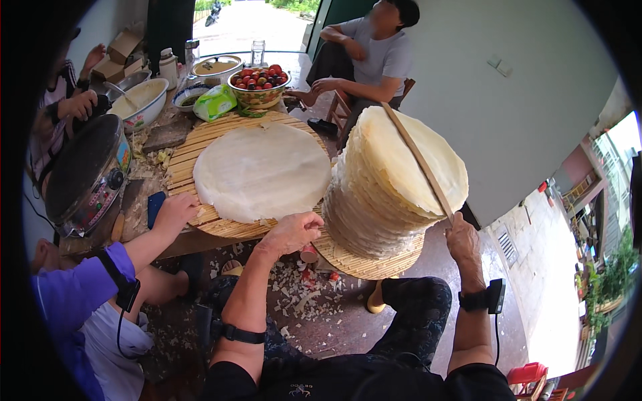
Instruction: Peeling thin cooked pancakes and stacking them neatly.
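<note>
Atop the flatbread stack (388, 194), a stick (416, 155) runs to the near edge, gripped by the right hand (463, 239). The left hand (292, 234), fingers narrow, contents unclear, is near the edge of one flatbread (261, 170). Small print marks the shirt (361, 384).

- Seems to be a home, with food being made inside.
- Shows this by a round black griddle (83, 164), a bowl of red fruits (257, 101) and a stack of thin flatbreads (374, 194).
- Has also a pale wall (508, 120) and a wooden chair (339, 105).
- Opens by a doorway (253, 30) toward the bright outdoors.
</note>
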`<state>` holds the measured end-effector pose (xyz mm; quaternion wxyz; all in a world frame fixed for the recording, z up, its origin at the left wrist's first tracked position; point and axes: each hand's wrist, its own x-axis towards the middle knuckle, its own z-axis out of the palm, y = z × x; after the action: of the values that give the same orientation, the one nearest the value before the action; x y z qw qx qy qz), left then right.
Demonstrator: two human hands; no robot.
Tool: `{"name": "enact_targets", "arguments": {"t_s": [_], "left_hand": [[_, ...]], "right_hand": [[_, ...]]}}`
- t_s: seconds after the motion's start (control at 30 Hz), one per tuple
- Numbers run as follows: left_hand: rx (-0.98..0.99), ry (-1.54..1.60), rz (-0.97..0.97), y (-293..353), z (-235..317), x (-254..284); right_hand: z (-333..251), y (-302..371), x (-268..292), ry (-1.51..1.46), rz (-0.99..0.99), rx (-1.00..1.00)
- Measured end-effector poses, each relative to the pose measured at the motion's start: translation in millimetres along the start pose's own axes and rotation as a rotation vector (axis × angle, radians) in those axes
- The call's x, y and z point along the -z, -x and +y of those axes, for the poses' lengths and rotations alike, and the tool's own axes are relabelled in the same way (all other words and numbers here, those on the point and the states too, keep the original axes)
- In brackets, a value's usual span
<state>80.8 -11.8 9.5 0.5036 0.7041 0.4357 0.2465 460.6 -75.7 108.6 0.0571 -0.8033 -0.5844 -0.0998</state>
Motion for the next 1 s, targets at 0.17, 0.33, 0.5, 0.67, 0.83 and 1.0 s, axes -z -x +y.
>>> {"name": "enact_targets", "arguments": {"t_s": [0.17, 0.33, 0.5, 0.67, 0.83, 1.0], "left_hand": [[0.035, -0.013, -0.057, -2.2, 0.6, -4.3], [0.132, 0.192, 0.057, -18.3, -16.0, -40.8], [0.260, 1.118, 0.203, -27.8, -14.6, -63.6], [0.198, 1.271, 0.240, -28.0, -7.2, -70.6], [0.199, 1.317, 0.319, -26.2, -8.2, -70.1], [0.093, 1.374, 0.256, -20.3, -0.3, -68.8]], "right_hand": [[-1.2, 1.1, 1.8, -0.007, -0.005, 0.002], [5.0, -5.1, -5.4, 0.006, 0.014, 0.016], [0.0, -3.5, -2.4, -0.012, -0.016, -0.007], [4.0, -4.6, -4.2, -0.015, -0.003, 0.006], [6.4, -5.2, -6.2, -0.006, -0.012, 0.010], [5.0, -4.1, -4.3, -0.009, -0.015, 0.006]]}}
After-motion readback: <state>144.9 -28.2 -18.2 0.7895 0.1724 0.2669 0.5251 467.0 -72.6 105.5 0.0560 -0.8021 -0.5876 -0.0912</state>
